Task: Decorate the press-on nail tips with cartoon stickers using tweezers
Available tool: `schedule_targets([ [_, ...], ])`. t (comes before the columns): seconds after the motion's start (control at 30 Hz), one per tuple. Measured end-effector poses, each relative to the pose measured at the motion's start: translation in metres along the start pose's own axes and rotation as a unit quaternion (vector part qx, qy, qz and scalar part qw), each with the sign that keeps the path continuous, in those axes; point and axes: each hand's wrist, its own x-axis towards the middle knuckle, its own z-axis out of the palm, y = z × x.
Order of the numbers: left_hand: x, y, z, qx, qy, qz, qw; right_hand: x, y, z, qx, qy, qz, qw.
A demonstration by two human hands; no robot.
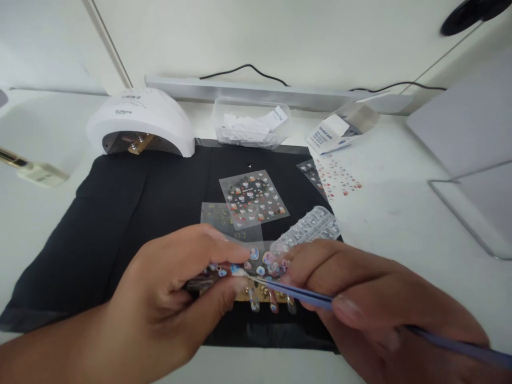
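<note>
My left hand point(176, 288) is closed, pinching a clear sheet of nail stickers point(254, 254) between thumb and forefinger. My right hand point(372, 304) grips blue-purple tweezers point(308, 294), whose pointed end reaches a small whitish-blue spot on the sheet by my left thumb. The fingertips of my right hand also lie against the sheet's right side. Just beneath, several decorated nail tips point(273, 302) stick out from a gold-coloured holder point(236, 294), partly hidden by the sheet and my hands. A clear case of small compartments point(316, 224) lies behind my right hand.
On the black mat point(172, 186) lie a red-and-white sticker sheet point(254, 197) and a fainter one point(212, 213). Behind stand a white nail lamp point(148, 114) with a gold holder inside, a clear tub point(240, 141) of white pads and an alcohol-pad box point(326, 138). A bottle point(46, 175) lies left.
</note>
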Motion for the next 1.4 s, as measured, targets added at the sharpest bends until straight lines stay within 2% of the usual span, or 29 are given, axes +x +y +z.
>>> schedule_targets([
  [0.07,0.001,0.001,0.0,-0.006,0.016,-0.019,1.0,-0.004,0.004,-0.003,0.024,0.009,0.033,0.999],
  [0.3,0.006,0.003,0.004,-0.078,0.061,-0.099,0.99,-0.004,0.009,-0.005,0.061,0.023,0.067,0.996],
  [0.43,0.01,-0.002,-0.004,-0.065,0.072,-0.128,0.987,-0.003,0.009,-0.002,0.084,0.053,0.054,0.994],
  [0.5,0.014,-0.011,-0.01,-0.047,0.065,-0.136,0.987,-0.002,0.01,-0.002,0.098,0.057,0.045,0.992],
  [0.6,0.022,-0.029,-0.02,0.036,0.012,-0.149,0.988,0.001,0.012,-0.007,0.099,0.044,0.04,0.993],
  [0.63,0.026,-0.035,-0.023,0.087,-0.008,-0.145,0.985,0.002,0.012,-0.01,0.096,0.036,0.047,0.994],
  [0.7,0.031,-0.046,-0.026,0.127,-0.027,-0.152,0.98,0.005,0.013,-0.018,0.089,0.015,0.08,0.993],
  [0.77,0.033,-0.051,-0.028,0.171,-0.023,-0.152,0.973,0.008,0.015,-0.027,0.081,-0.031,0.122,0.989],
  [0.87,0.031,-0.045,-0.028,0.257,0.024,-0.09,0.962,0.014,0.019,-0.036,0.087,-0.085,0.173,0.977],
  [0.93,0.026,-0.034,-0.027,0.309,0.044,0.006,0.95,0.017,0.023,-0.038,0.103,-0.101,0.194,0.97],
  [0.97,0.023,-0.027,-0.025,0.304,0.038,0.045,0.951,0.019,0.024,-0.039,0.111,-0.107,0.203,0.967],
  [1.03,0.018,-0.014,-0.021,0.27,-0.03,0.073,0.96,0.02,0.027,-0.039,0.123,-0.12,0.219,0.96],
  [1.1,0.012,-0.006,-0.014,0.241,-0.105,0.07,0.962,0.02,0.029,-0.039,0.125,-0.131,0.229,0.956],
  [1.2,0.006,-0.003,-0.003,0.228,-0.174,0.049,0.957,0.018,0.031,-0.04,0.115,-0.138,0.23,0.956],
  [1.3,0.002,-0.005,0.006,0.235,-0.202,0.047,0.949,0.015,0.032,-0.041,0.105,-0.137,0.222,0.96],
  [1.4,0.001,-0.007,0.011,0.254,-0.192,0.048,0.947,0.013,0.033,-0.042,0.101,-0.133,0.217,0.962],
])
